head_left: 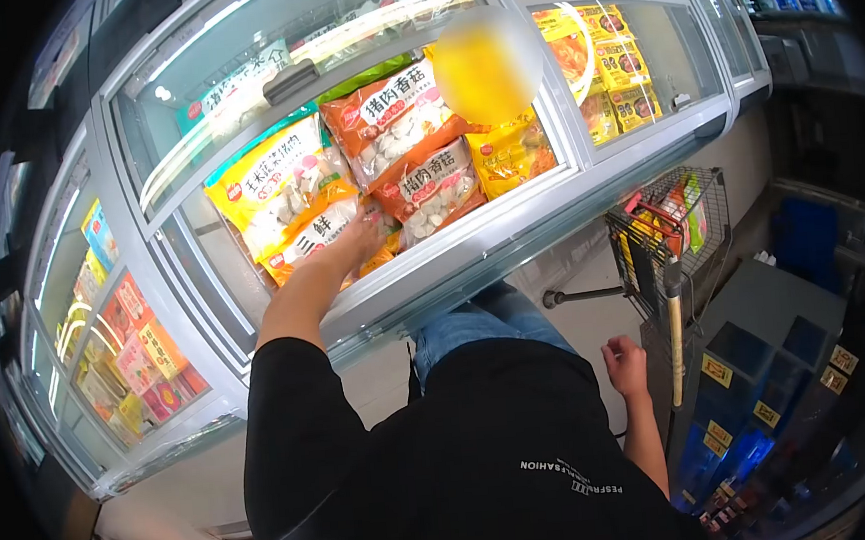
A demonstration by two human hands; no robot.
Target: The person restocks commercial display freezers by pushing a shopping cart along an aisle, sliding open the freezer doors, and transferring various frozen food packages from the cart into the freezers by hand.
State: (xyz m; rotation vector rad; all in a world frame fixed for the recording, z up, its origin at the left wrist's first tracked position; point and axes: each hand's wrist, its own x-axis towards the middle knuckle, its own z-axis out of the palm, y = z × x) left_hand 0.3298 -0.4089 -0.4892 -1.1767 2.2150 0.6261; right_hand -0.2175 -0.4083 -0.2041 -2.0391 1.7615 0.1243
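My left hand (355, 240) reaches into an open freezer, over the lower right part of a yellow-orange dumpling bag (312, 240). Its fingertips are blurred and partly hidden, so its grip cannot be made out. Just right of it lies a brown-orange dumpling bag (433, 192), with a larger orange bag (387, 118) behind. Another yellow bag (270, 176) with a teal edge is behind the bag under my hand. A yellow bag (513, 159) sits at the right. My right hand (625, 365) hangs beside my body, fingers loosely curled, holding nothing.
The freezer's metal front rim (471, 242) runs close to my waist. Sliding glass lids with a dark handle (291, 81) cover the back. A wire basket cart (675, 223) with colourful packages stands at the right, near blue shelving (751, 378). A yellow blur hides part of the freezer.
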